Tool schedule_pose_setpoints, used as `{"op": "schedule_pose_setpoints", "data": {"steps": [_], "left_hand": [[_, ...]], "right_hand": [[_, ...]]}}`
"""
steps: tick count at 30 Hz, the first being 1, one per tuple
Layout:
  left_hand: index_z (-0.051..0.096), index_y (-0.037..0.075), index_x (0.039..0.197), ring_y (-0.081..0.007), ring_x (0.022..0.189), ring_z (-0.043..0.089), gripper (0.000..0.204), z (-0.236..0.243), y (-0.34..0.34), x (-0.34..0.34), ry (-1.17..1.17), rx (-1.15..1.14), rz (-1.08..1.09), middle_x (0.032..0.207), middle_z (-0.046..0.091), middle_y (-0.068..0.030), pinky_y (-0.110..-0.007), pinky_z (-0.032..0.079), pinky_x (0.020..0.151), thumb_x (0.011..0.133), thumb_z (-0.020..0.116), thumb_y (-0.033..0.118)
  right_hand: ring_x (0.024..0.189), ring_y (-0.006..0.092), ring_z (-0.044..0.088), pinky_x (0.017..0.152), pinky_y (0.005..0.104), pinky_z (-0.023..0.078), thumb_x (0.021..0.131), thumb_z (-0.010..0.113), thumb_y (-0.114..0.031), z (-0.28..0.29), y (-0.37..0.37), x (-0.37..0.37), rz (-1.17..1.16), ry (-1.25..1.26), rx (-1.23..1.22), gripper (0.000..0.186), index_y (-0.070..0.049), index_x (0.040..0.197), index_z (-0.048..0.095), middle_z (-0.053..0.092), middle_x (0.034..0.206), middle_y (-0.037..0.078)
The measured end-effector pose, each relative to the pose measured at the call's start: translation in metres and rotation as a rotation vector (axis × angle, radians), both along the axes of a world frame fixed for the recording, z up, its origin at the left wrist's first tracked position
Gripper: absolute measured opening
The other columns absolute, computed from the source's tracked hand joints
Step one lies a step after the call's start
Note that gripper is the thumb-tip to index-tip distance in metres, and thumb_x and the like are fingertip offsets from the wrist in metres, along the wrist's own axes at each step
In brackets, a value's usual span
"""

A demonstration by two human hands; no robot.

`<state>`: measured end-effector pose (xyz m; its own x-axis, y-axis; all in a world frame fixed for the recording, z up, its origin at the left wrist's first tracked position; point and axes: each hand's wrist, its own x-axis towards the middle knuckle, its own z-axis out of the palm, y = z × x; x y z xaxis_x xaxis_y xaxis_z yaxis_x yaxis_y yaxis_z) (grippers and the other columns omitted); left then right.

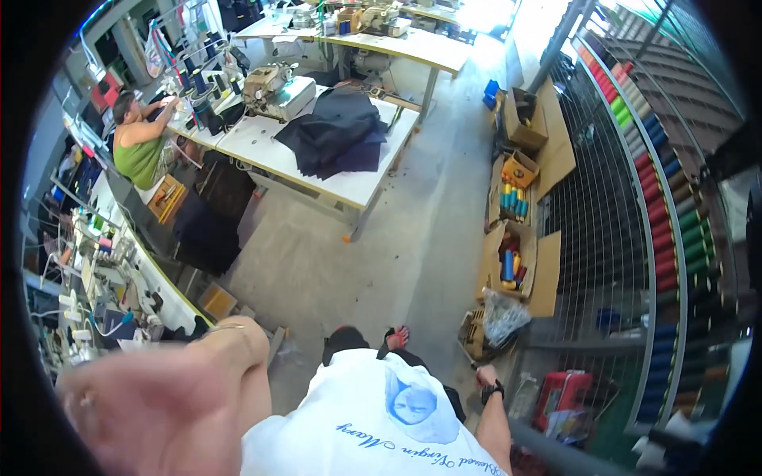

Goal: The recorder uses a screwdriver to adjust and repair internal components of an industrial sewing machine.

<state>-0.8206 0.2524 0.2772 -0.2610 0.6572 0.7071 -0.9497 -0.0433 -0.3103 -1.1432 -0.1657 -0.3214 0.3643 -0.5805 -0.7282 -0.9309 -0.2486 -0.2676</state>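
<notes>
My left hand (143,401) is raised close to the camera at the lower left, large and smeared by motion, so its fingers cannot be made out. Low at my right side, my right hand (486,375) has its fingers curled. A small dark tip shows at the fingers, too small to name. A dark wristwatch (493,391) sits on that wrist. Closest to this hand is a cardboard box (475,337) with a clear plastic bag (506,316) on top.
Open cartons of thread spools (513,266) line the mesh fence (607,206) at right; spool racks (675,238) stand behind. Dark cloth (337,131) lies on a white worktable (373,178) ahead. A person in green (143,155) sits at a machine, left. A sewing table (151,274) runs beside me.
</notes>
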Motion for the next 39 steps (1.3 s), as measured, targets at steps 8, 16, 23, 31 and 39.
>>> {"op": "schedule_pose_setpoints", "data": {"steps": [8,16,23,31,39], "left_hand": [[0.064,0.007,0.084,-0.0304,0.073,0.061,0.008,-0.223,-0.205,0.151,1.010,1.249,-0.276,0.079,0.065,-0.0086,-0.040,0.049,0.066,0.083,0.071,0.006],[0.069,0.004,0.089,-0.0333,0.079,0.068,0.020,-0.307,-0.395,0.315,0.842,1.869,-0.518,0.079,0.067,-0.0126,-0.043,0.052,0.069,0.092,0.069,0.024],[0.065,0.006,0.087,-0.0328,0.076,0.067,0.026,-0.288,-0.507,0.491,0.724,1.857,-0.341,0.078,0.066,-0.0105,-0.045,0.048,0.068,0.092,0.066,0.031],[0.062,0.007,0.086,-0.0361,0.082,0.066,0.030,-0.430,-0.511,0.621,1.454,1.798,0.045,0.087,0.066,-0.0131,-0.047,0.051,0.069,0.095,0.063,0.036],[0.069,0.007,0.105,-0.0374,0.088,0.070,0.028,-0.440,-0.503,0.655,2.163,1.285,0.044,0.100,0.072,-0.0170,-0.044,0.054,0.077,0.098,0.062,0.032]], "right_hand": [[0.055,0.0198,0.065,0.050,0.0349,0.052,0.091,0.059,-0.043,0.063,-0.143,0.282,-0.121,-0.371,-0.004,0.042,-0.001,0.089,0.063,0.065,0.067,0.008],[0.052,0.0178,0.062,0.049,0.0350,0.047,0.083,0.074,-0.046,0.058,-0.249,0.407,-0.037,-0.248,-0.105,0.048,0.000,0.075,0.067,0.064,0.063,0.007],[0.041,0.0202,0.055,0.038,0.0365,0.045,0.086,0.069,-0.034,0.080,-0.370,0.461,-0.169,-0.374,0.073,0.041,-0.001,0.065,0.058,0.057,0.055,0.008],[0.051,0.0233,0.061,0.048,0.0396,0.049,0.083,0.075,-0.031,0.000,-0.528,0.641,0.283,-0.265,0.071,0.038,0.002,0.067,0.063,0.064,0.062,0.013],[0.050,0.0087,0.045,0.046,0.0253,0.039,0.093,0.070,-0.023,0.075,-0.583,1.015,0.356,-0.563,0.436,0.030,-0.012,0.075,0.048,0.049,0.060,-0.002]]}}
